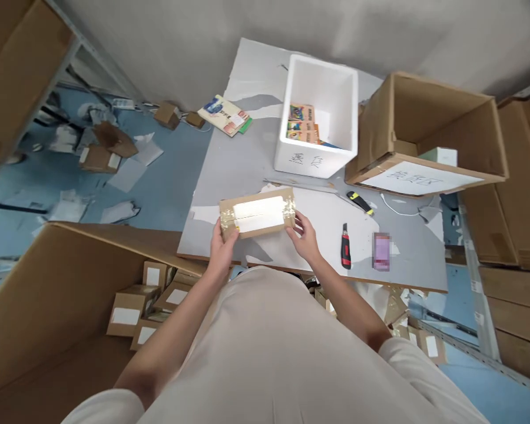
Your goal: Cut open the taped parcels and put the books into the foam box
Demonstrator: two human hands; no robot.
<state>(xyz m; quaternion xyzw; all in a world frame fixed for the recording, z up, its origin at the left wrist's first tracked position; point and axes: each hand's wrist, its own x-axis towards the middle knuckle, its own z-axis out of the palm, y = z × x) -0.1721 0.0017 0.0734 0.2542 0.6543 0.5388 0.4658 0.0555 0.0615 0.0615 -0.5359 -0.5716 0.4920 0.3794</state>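
Observation:
Between my two hands is a small cardboard box (259, 214) with a white label on its upper face and shiny clear tape at both ends. It is held over the near edge of the table (212, 194), tilted slightly. My left hand (223, 244) grips the left end, thumb on the front face. My right hand (304, 235) holds the right end, fingers behind it and thumb at its lower corner. To the right lie a red and black utility knife (345, 247) and a yellow and black utility knife (360, 202).
A white foam box (318, 159) holding colourful packets and an open carton (375, 135) stand at the back. Books (224, 115) lie at the back left. A large carton (70, 277) with several small labelled boxes is at lower left. A blurred pink item (381, 252) lies right.

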